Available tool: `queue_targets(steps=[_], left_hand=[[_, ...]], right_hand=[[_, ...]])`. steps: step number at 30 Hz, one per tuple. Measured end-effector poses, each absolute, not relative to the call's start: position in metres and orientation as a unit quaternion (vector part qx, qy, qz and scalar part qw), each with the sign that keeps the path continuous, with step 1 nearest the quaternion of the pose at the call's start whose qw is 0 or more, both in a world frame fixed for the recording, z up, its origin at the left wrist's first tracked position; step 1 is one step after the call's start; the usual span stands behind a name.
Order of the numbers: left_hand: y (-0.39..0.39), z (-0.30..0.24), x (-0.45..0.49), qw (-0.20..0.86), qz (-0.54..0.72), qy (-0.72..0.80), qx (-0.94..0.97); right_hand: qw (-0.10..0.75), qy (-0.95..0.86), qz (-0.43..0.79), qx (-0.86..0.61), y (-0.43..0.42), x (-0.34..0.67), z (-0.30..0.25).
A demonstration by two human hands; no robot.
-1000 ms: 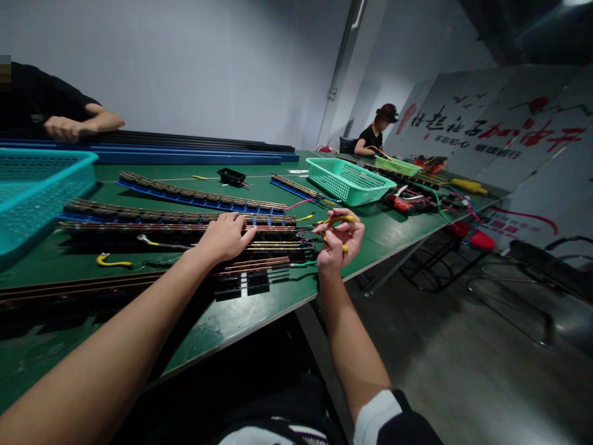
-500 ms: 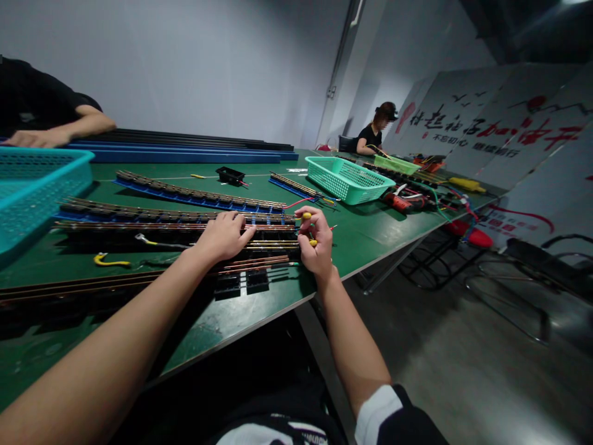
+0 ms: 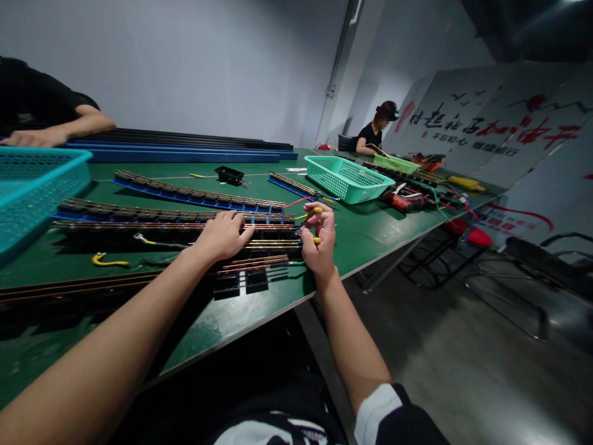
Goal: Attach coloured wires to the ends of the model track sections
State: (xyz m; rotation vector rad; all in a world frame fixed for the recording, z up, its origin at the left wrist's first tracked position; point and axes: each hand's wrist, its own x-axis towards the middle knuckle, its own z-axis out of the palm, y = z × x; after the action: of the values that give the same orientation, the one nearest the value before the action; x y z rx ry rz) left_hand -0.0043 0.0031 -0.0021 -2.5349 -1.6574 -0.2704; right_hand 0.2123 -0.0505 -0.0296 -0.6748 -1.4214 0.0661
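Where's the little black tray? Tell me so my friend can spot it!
On the green table, find the mint basket beyond the right hand. Left of it, past a short rail, sits the tray: small and black, unlike the bigger basket.

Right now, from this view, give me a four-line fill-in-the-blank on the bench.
1. The left hand lies palm ____ on the metal rods.
2. The right hand grips a tool whose visible ends are coloured ____.
3. The small tray on the table is coloured ____.
4. The round stool seat beside the table is coloured ____.

Missing words: down; yellow; black; red.
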Motion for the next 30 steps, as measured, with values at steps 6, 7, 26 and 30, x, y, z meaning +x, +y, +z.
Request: queue_targets(steps=[6, 7, 26, 30], left_hand=[[0.003, -0.002, -0.004, 0.047, -0.09, -0.547, -0.831], [0.004, -0.002, -0.004, 0.047, -0.091, -0.547, -0.831], [0.005, -0.004, -0.005, 0.055, -0.101, -0.546, -0.83], [0.005, -0.003, -0.005, 0.052, -0.099, -0.545, -0.831]], right_hand=[[0.67, -0.672, -0.003, -0.316, -0.051, 0.213, -0.028], [0.664, -0.677, -0.009, -0.318, -0.051, 0.212, -0.028], [0.494, -0.819, 0.038, -0.289, -0.054, 0.212, -0.019], [0.47, -0.832, 0.049, -0.29, -0.055, 0.214, -0.019]])
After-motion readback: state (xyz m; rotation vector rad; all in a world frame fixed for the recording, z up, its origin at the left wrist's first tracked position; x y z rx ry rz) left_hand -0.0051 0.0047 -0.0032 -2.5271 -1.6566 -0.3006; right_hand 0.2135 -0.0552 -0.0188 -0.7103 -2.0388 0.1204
